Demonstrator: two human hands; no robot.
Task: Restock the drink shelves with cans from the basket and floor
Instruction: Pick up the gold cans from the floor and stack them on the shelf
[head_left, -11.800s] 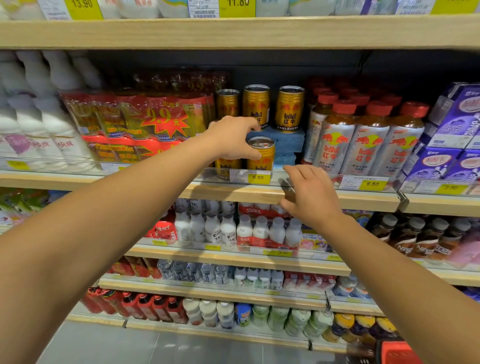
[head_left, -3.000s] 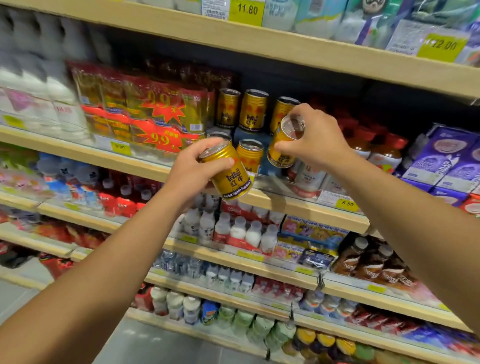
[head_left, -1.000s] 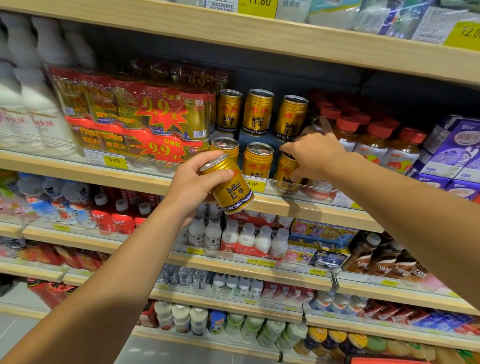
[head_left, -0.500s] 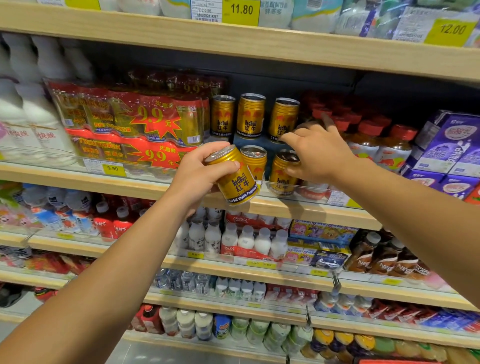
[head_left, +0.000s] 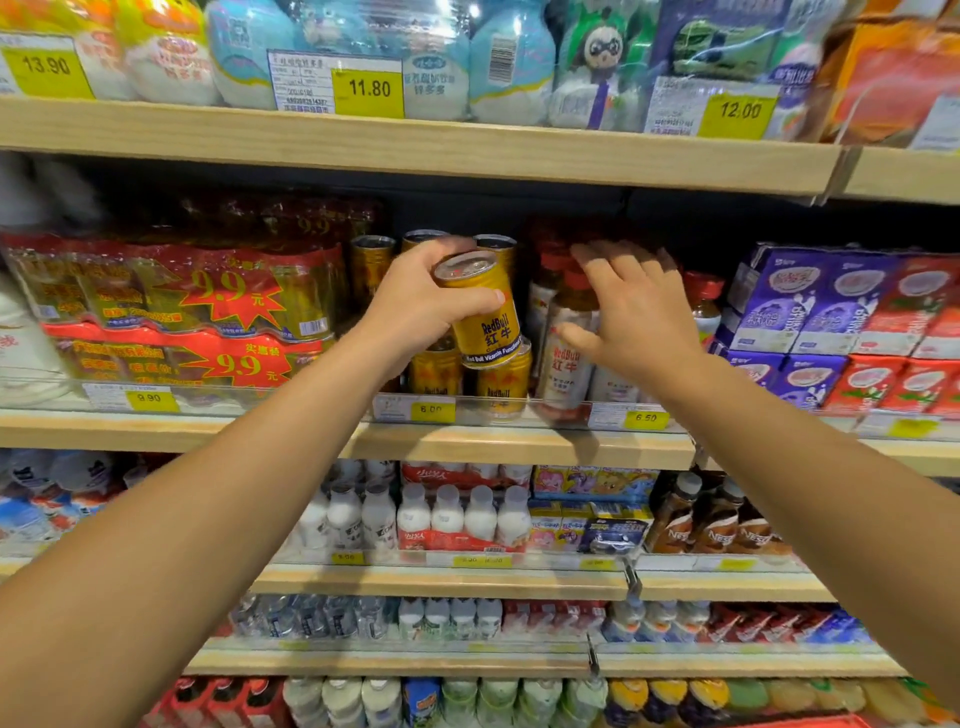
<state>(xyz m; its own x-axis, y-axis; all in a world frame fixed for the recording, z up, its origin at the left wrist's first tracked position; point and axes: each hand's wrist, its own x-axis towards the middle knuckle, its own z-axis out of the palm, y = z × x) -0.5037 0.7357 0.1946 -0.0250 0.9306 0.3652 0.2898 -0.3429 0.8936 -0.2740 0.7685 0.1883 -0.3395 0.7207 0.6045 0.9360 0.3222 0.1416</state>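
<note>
One gold can (head_left: 480, 312) gripped in left hand (head_left: 421, 306), tilted, right hand (head_left: 636, 312) splayed empty just beside

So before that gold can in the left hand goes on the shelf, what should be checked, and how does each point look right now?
1. Grip: the left hand wraps the gold Red Bull can, thumb across its front. Ok.
2. Can upright: it tilts, top leaning left. Not ok yet.
3. Right hand out of the way: open, empty, hovering before the red-capped Red Bull bottles. Ok.
4. Landing spot: gold cans on the shelf stand directly below the held can; free space behind is hidden. Cannot tell.
5. Right section: the 6.00 price tag sits under the cans. Ok.
</note>
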